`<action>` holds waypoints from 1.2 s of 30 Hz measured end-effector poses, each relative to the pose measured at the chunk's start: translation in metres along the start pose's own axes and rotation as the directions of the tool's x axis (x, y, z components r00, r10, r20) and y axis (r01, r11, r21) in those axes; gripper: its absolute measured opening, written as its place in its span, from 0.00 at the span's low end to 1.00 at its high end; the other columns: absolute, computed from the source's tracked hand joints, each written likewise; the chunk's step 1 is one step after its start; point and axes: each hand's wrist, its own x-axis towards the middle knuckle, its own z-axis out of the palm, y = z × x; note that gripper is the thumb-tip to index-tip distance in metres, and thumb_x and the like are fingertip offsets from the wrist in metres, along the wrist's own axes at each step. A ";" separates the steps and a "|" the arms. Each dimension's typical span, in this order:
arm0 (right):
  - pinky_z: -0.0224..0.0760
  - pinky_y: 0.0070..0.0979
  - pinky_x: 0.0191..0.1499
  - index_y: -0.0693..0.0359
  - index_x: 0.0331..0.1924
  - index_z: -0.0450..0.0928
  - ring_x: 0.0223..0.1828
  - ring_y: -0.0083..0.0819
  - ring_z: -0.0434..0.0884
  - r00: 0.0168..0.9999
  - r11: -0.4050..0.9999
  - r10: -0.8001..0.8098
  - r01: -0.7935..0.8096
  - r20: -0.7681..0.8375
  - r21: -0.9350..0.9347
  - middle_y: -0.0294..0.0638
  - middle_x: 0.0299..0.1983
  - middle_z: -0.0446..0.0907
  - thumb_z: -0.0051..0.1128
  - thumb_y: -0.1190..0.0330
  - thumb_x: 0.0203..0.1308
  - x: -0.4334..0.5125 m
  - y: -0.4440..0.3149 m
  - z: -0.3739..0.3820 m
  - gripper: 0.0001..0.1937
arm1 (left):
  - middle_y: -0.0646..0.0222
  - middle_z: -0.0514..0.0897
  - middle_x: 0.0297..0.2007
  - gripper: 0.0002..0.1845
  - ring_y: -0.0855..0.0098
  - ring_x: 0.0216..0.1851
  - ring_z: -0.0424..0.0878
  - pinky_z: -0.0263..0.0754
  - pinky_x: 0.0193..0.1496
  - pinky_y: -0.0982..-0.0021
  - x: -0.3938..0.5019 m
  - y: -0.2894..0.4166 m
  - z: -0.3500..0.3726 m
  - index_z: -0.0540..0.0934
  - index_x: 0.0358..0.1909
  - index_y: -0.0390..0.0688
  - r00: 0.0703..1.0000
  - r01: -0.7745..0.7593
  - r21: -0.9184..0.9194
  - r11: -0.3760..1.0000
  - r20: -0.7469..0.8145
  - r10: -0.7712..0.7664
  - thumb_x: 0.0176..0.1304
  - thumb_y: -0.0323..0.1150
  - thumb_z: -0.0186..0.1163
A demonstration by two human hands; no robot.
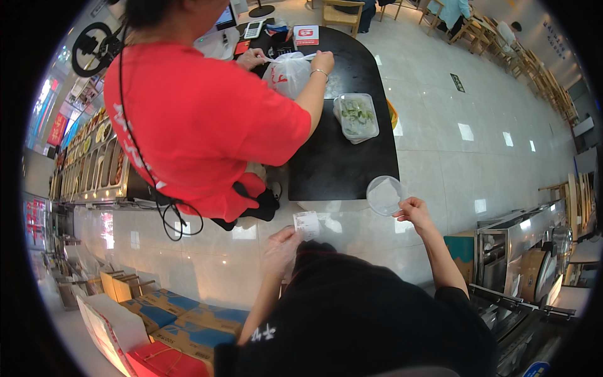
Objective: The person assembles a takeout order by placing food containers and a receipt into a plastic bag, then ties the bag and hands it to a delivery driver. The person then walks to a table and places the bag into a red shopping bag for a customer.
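My left hand (281, 249), in a thin clear plastic glove, grips a small printed paper slip (307, 225) by its lower left edge. On the other side, my right hand (415, 216) pinches the rim of a round translucent plastic container (381, 197). Something white shows inside it; I cannot tell what. This container is held at the near right corner of the black counter (325, 174). Farther along the counter lies a rectangular clear food container (357, 115) with green contents, stacked on at least one other.
A co-worker in a red shirt (202, 113) stands at left, pulling the handles of a white plastic bag (287, 77). A card box (306, 36) and a keypad device (253, 29) sit beyond. Cardboard boxes (188, 315) lie below left; steel equipment (513, 235) stands right.
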 end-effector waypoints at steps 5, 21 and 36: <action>0.77 0.22 0.29 0.65 0.33 0.71 0.29 0.33 0.84 0.992 0.994 -0.018 0.031 -0.125 0.105 0.43 0.28 0.79 0.56 0.69 0.62 0.038 -0.012 -0.028 0.08 | 0.70 0.82 0.31 0.12 0.81 0.34 0.75 0.69 0.40 0.77 0.031 0.042 0.018 0.83 0.39 0.37 0.996 0.011 0.065 0.998 0.088 -0.017 0.61 0.34 0.58; 0.80 0.21 0.30 0.75 0.38 0.72 0.31 0.34 0.85 0.982 0.979 -0.111 0.134 -0.151 0.156 0.51 0.30 0.82 0.52 0.71 0.63 0.275 -0.160 -0.029 0.11 | 0.67 0.84 0.35 0.12 0.77 0.40 0.78 0.71 0.48 0.74 0.145 0.070 0.071 0.84 0.39 0.37 0.997 -0.014 0.200 0.980 -0.071 0.029 0.58 0.35 0.61; 0.74 0.25 0.43 0.64 0.58 0.68 0.47 0.31 0.79 0.988 0.997 0.040 -0.049 0.148 0.060 0.45 0.51 0.76 0.48 0.46 0.65 0.342 -0.123 0.020 0.30 | 0.61 0.78 0.43 0.14 0.70 0.39 0.79 0.77 0.40 0.73 0.285 0.065 0.148 0.73 0.48 0.34 0.766 -0.252 -0.570 0.782 -0.611 -0.198 0.64 0.30 0.59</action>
